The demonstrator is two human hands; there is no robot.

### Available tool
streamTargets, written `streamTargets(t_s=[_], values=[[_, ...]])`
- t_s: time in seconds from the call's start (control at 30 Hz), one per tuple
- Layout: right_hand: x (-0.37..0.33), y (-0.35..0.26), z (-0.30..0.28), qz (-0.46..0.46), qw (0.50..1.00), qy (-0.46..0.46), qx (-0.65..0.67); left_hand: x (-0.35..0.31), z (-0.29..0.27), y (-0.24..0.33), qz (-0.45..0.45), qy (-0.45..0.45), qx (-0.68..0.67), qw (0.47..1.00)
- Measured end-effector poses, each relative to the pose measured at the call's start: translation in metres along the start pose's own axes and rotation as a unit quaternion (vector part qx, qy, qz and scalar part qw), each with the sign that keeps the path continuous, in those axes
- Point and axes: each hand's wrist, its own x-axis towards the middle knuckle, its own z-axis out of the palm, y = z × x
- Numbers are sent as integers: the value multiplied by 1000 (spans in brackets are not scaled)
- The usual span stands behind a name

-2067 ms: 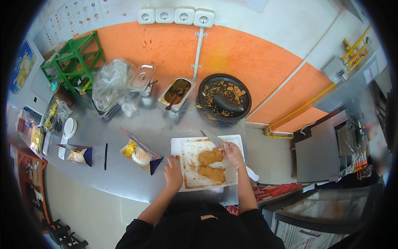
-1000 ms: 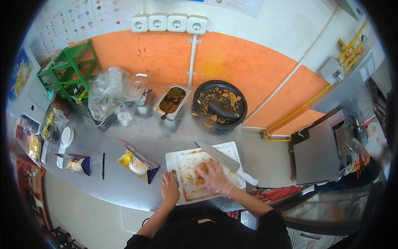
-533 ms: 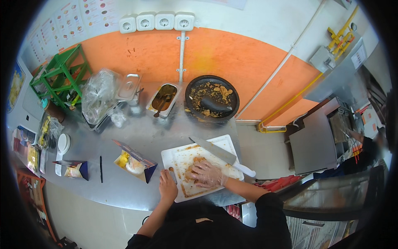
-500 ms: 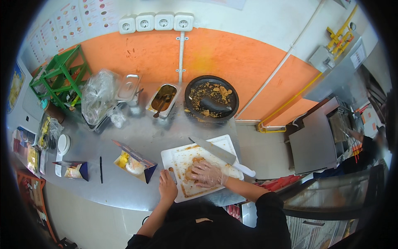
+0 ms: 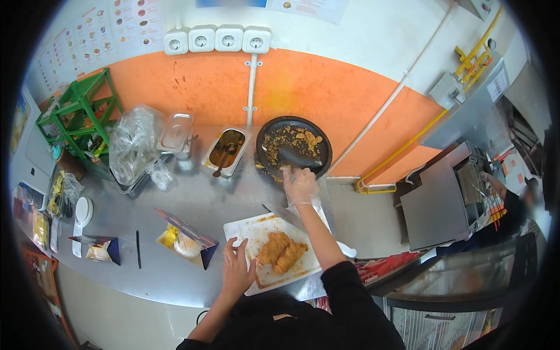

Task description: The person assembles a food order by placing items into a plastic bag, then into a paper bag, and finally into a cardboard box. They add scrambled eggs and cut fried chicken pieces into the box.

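Observation:
A white cutting board (image 5: 256, 233) lies on the steel counter (image 5: 192, 204) with two breaded fried pieces (image 5: 281, 253) on it. My left hand (image 5: 236, 269), bare and with spread fingers, rests on the board's near left edge. My right hand (image 5: 300, 184), in a clear glove, reaches out to the near rim of a round black pan (image 5: 294, 146) holding crumbs and a dark scoop (image 5: 296, 157). Whether it grips anything is unclear. A knife (image 5: 287, 214) lies across the board's far edge.
A steel tray of brown sauce (image 5: 226, 150) and a lidded steel tray (image 5: 175, 132) stand left of the pan, near a plastic bag (image 5: 133, 143). An open paper box (image 5: 185, 238) sits beside the board. A green rack (image 5: 76, 116) is far left. Another person (image 5: 507, 204) stands at right.
My right hand has left the fried pieces on the board and stretched forward to the black pan. My left hand stays at the board's left edge.

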Motion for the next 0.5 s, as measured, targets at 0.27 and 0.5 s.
streamTargets(t_s=[0.27,0.5], values=[[27,-9,22,115,984,-13,133,-2,-13,-5,-22,4,-57,998],[105,60,3,107,948,87,287,10,-15,16,18,-39,-118,992]])
